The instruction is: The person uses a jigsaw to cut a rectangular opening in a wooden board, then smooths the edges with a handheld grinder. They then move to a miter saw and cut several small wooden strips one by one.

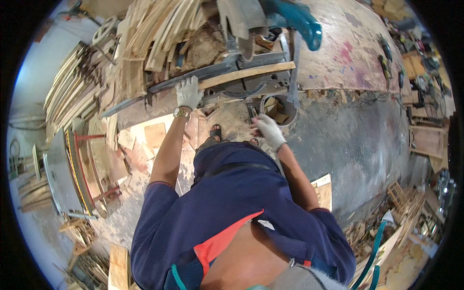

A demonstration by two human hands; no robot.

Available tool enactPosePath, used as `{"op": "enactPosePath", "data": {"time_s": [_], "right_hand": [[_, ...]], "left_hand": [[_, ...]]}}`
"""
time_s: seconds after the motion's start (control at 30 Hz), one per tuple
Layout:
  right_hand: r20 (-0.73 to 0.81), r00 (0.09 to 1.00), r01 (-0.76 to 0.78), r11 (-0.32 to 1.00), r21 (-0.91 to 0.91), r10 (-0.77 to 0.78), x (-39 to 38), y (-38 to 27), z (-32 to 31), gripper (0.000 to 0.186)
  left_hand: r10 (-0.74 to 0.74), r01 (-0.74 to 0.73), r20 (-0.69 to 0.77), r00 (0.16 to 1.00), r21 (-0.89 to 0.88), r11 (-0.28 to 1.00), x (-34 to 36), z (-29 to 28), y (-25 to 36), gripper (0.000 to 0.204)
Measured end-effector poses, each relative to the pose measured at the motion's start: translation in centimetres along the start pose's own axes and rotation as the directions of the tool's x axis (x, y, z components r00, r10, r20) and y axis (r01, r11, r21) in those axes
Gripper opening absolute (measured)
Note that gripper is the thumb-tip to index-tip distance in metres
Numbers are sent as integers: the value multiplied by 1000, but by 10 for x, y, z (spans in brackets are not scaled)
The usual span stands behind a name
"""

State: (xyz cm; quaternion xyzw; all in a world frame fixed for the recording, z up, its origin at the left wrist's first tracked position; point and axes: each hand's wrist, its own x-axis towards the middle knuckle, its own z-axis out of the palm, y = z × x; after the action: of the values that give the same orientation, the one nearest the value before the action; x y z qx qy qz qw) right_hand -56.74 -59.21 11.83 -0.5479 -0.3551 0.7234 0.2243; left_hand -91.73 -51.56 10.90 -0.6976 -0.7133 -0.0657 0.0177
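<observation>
One strip (247,75) slants up rightward, upper centre — left hand (189,93) grasping its left end; right hand (269,131) lower, apart, grip unclear.

The upper edge cuts off the saw (247,26); the left hand (188,94) hides the wooden strip's (249,74) left end.

Your view is fairly bright, with bluish haze over the left wall (26,92), glare on the teal handle (305,25), and bent, softened edges sinking into black corners.
</observation>
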Motion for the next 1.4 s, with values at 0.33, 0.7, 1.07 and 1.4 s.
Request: {"op": "enactPosePath", "data": {"time_s": [0.33,0.7,1.07,1.4], "right_hand": [[-563,639,508,837,-201,-523,-71,-128,-115,30],[222,466,266,-104,-958,-857,-76,-368,-11,54],[-88,890,-20,154,-988,-448,-69,-422,57,50],[-20,881,100,227,-969,-472,-58,-422,38,48]], "left_hand": [[-243,247,52,969,-75,966,-23,-14,25,96],[-358,220,-317,879,-396,891,9,26,30,131],[-277,244,-117,954,-239,940,-7,3,-54,116],[-199,153,-205,958,-222,963,-12,-8,-38,115]]}}
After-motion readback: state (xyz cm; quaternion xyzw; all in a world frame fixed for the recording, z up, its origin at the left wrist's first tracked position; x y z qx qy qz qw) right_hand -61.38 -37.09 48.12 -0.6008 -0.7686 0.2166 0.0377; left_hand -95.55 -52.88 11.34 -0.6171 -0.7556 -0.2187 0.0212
